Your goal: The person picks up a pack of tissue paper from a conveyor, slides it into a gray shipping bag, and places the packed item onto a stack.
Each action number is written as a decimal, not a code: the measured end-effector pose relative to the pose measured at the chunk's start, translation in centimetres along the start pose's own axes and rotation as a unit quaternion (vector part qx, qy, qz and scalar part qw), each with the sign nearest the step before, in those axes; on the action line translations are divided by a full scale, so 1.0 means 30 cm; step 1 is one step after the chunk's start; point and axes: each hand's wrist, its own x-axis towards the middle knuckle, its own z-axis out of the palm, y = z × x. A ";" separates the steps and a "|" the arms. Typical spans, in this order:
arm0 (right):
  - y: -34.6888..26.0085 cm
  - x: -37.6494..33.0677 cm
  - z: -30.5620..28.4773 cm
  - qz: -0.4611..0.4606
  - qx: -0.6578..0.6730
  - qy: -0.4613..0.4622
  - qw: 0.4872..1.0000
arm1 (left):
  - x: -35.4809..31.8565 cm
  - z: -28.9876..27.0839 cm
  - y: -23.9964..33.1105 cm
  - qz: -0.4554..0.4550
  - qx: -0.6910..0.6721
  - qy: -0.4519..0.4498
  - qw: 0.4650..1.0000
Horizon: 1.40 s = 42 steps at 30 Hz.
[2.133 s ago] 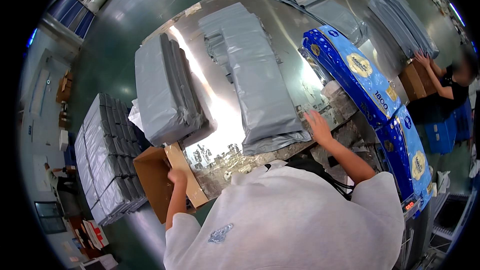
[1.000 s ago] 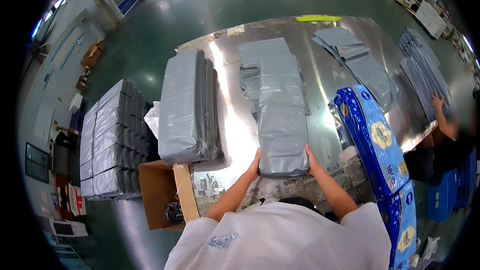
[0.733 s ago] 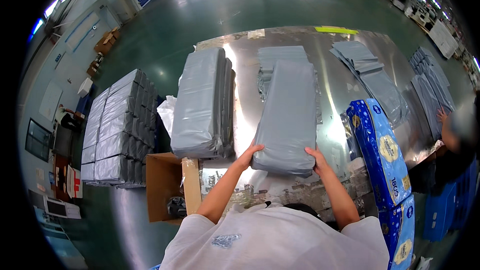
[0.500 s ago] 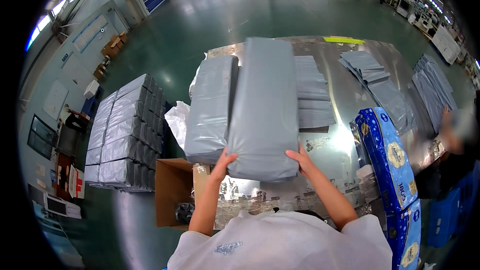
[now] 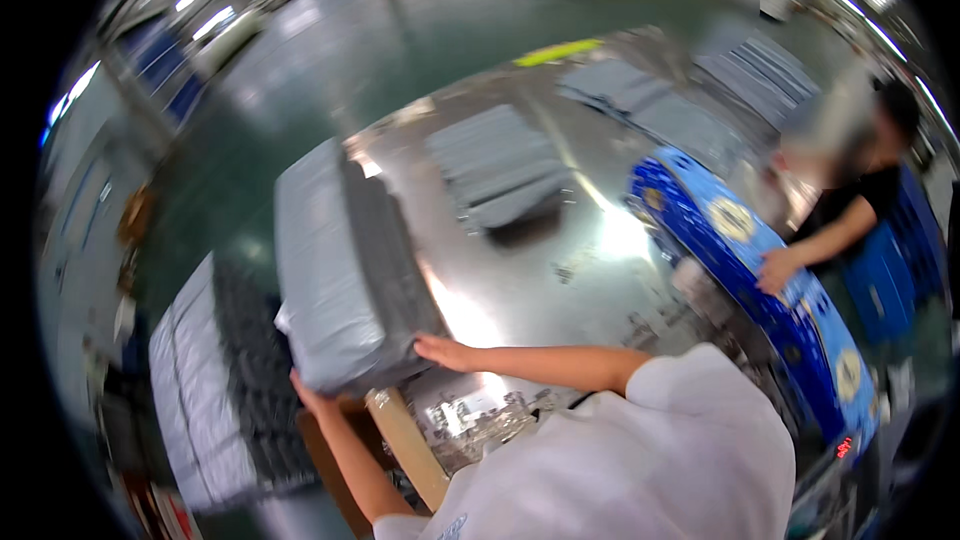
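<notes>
A long, grey plastic-wrapped package lies at the left edge of the metal table, seemingly on top of another grey one whose side shows below its right edge. My left hand is against its near left corner, the fingers partly hidden by the wrap. On the other side, my right hand presses its fingers to the lower right of the bundle. Between them my two hands grip the near end. A pile of flat grey plastic bags rests on the table to the right.
Beside the metal table stands a tall block of grey packages at left. An open cardboard box is below my hands. At right, a co-worker's hand touches long blue packs; more grey bags lie behind.
The grey package has moved left from mid-table onto the other grey package, both hands with it. My view has turned, and the flat bags it covered now show. The co-worker's hand is now on the blue packs.
</notes>
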 end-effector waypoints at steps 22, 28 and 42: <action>0.315 -2.662 -0.973 0.393 -0.280 0.872 0.079 | -0.486 0.298 -1.017 -0.112 0.316 -0.030 0.942; 0.350 -2.986 -0.889 0.557 -0.047 0.827 0.067 | -0.470 0.415 -1.066 -0.154 0.351 -0.040 0.923; 0.537 -3.357 -0.874 0.594 0.095 0.798 -0.039 | -0.601 0.638 -1.313 -0.201 0.588 -0.195 0.759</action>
